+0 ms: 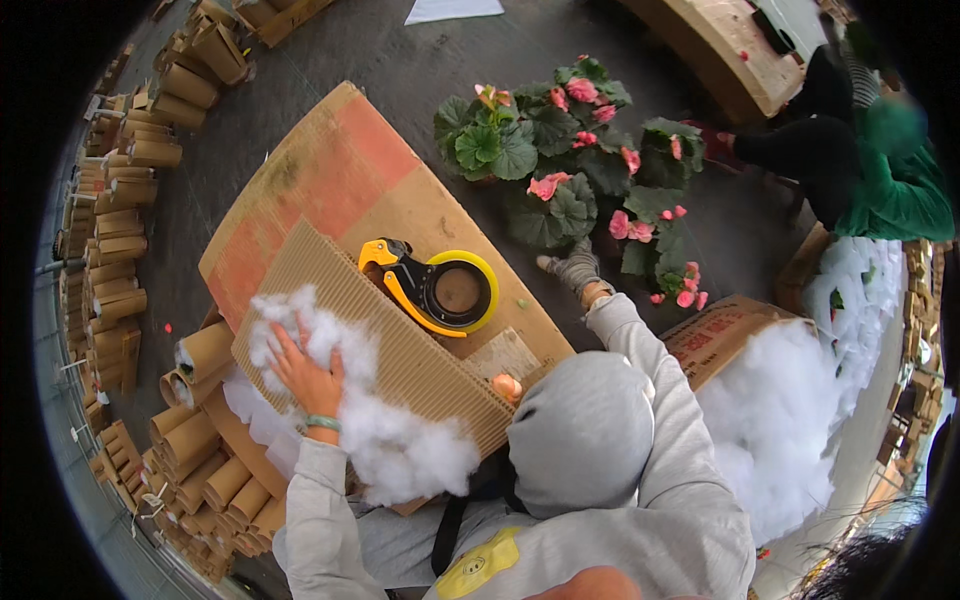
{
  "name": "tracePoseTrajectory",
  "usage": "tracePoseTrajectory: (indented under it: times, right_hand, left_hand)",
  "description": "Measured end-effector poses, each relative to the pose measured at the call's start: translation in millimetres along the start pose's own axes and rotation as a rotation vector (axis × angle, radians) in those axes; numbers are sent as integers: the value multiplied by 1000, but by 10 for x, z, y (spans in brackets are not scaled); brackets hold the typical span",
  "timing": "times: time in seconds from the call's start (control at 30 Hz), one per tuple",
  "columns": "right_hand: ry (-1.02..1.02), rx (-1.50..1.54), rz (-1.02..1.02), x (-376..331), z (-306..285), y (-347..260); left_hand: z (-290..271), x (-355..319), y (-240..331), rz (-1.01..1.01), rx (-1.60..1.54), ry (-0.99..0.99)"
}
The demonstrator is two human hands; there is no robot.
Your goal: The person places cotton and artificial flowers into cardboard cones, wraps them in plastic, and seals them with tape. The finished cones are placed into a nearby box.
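My left hand (310, 375), bare with a green bangle at the wrist, lies flat with fingers spread on white fluffy wadding (410, 450). The wadding covers part of a ribbed corrugated cardboard sheet (335, 290). My right hand (574, 270), in a grey glove, reaches to the nearest flowering plants. Its thumb stands apart, while the fingertips are partly hidden by a leafy plant with pink flowers (550, 210). Beside the sheet, a yellow and black tape dispenser (440, 288) with a roll of yellow tape rests on a large cardboard box (390, 190).
Several brown cardboard tubes (225, 485) are stacked at the left. On the right stand an open carton (725, 335) and a heap of white wadding (770, 420). A person in green (890, 170) crouches at the far right, near another cardboard box (715, 45).
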State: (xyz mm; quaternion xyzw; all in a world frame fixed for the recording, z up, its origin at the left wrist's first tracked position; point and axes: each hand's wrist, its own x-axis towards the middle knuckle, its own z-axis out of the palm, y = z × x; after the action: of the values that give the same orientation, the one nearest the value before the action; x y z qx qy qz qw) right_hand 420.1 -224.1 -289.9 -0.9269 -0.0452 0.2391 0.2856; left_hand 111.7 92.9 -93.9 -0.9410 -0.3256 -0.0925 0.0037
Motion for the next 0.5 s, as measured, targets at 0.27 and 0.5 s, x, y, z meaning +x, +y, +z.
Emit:
tracePoseTrajectory:
  times: [0.27, 0.5]
  right_hand:
    - [-125, 152, -195, 282, -143, -257]
    - [-38, 997, -51, -139, -191, -368]
  left_hand:
    - [-17, -74, -83, -67, -73, -59]
    - [95, -6, -86, -22, 39, 37]
